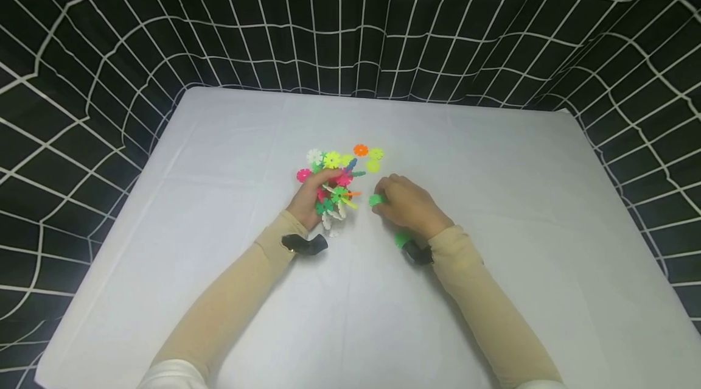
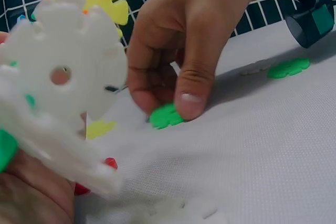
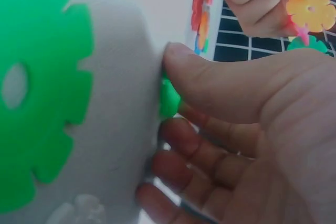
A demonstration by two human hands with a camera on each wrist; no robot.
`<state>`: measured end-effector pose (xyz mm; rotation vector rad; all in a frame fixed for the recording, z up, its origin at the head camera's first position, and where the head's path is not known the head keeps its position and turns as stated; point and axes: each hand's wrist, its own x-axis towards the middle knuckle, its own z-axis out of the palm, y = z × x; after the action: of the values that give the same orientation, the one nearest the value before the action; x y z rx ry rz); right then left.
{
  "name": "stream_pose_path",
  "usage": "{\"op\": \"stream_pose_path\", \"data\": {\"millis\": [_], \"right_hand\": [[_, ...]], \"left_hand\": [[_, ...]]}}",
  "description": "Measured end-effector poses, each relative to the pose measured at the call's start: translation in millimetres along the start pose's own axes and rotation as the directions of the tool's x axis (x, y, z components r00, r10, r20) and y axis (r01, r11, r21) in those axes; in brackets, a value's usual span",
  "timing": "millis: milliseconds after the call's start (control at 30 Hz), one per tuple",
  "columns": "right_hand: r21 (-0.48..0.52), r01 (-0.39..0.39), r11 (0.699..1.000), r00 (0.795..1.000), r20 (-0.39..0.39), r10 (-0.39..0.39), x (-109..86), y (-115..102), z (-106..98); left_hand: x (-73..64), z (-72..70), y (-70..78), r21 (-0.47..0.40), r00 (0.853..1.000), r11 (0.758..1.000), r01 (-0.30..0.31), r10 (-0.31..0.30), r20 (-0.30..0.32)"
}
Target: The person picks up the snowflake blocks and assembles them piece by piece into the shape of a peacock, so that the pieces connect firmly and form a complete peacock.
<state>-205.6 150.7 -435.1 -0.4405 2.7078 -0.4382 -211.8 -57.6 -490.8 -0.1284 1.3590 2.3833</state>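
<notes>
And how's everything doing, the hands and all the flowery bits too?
Left hand: gripping the flower cluster
Flower cluster: held, pieces at many angles
Right hand: pinching a green flower
Other green flower: lying flat
Orange flower: lying down
Yellow flowers beside it: lying down
Curtain: hanging, wavy

Softly, evenly lit on the white tablecloth (image 1: pixel 246 133) in the head view, faintly shadowed beside both sleeves (image 1: pixel 235 297), bent by the lens along the dark curtain (image 1: pixel 60 127) at left and right. Dimmer from the left wrist, softly shadowed right of the right hand (image 2: pixel 184 40), blurred at the nearest white flower pieces (image 2: pixel 52 48). Bleached by glare on the tablecloth from the right wrist, slightly soft at the near green disc (image 3: pixel 50 108).
</notes>
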Motion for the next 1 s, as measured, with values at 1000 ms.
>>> {"op": "stream_pose_path", "data": {"millis": [1000], "right_hand": [[0.209, 0.298, 0.932, 0.947, -0.183, -0.262, -11.1, -15.3, -16.6]], "left_hand": [[-1.9, -0.2, -0.2, 0.14, 0.999, 0.99, -0.023, 0.028, -0.033]]}}
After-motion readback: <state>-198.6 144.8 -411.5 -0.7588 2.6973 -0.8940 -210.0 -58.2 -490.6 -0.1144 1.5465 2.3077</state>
